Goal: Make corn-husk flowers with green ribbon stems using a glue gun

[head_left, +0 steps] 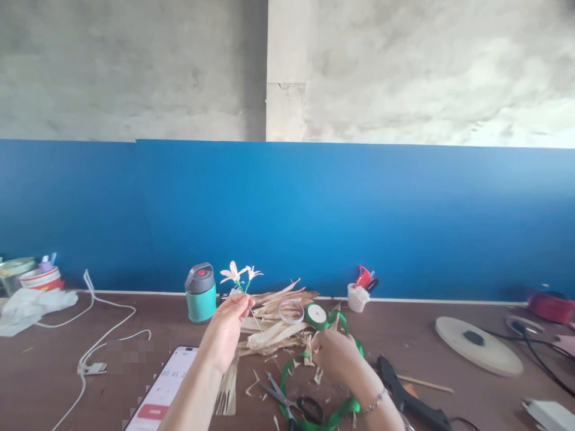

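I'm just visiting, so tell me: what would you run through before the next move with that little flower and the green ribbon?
1. Flower held steady: the left hand pinches the stem of the husk flower, blooms up. Ok.
2. Ribbon in hand: the right hand is curled at the green ribbon, but the grip itself is hidden. Cannot tell.
3. Ribbon running free: it loops around by the scissors' handles. Probably not ok.
4. Scissors handy: they lie on the table, just in front of both hands. Ok.
5. Glue gun ready: it lies beside the right wrist; hot or cold does not show. Cannot tell.
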The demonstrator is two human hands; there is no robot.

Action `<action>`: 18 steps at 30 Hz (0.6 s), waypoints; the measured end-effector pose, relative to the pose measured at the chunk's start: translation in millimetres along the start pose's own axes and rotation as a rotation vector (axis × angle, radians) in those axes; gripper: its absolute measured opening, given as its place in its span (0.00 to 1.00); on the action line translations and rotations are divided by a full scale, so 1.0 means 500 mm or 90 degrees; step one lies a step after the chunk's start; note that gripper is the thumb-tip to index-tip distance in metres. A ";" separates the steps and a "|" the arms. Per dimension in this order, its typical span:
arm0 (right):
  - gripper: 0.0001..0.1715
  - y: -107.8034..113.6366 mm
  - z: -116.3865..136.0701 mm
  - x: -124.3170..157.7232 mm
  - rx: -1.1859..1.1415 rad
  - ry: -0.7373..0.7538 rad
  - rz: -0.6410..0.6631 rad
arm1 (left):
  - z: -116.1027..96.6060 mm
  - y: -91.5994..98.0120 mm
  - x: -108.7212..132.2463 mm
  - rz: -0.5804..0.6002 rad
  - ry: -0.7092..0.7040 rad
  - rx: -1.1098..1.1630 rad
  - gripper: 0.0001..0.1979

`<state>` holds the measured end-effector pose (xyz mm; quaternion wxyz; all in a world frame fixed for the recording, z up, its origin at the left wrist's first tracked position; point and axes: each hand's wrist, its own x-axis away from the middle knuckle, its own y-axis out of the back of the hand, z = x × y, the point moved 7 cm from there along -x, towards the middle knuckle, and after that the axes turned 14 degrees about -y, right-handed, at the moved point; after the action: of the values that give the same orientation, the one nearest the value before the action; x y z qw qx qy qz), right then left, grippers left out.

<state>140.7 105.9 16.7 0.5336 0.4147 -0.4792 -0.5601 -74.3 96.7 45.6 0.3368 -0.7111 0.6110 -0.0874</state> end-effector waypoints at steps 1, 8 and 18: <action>0.16 0.012 0.000 -0.003 -0.022 -0.008 -0.021 | 0.005 -0.008 0.004 0.025 0.014 0.008 0.12; 0.16 0.064 0.054 0.038 -0.896 0.129 0.088 | 0.063 -0.076 0.064 0.160 0.186 0.161 0.08; 0.14 0.057 0.100 0.082 -1.149 0.189 0.284 | 0.100 -0.125 0.123 0.208 0.300 0.273 0.06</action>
<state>93.9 70.5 56.4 0.8039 -0.1899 0.1404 -0.5459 17.7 60.2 26.6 0.3375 -0.4776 0.7453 -0.3202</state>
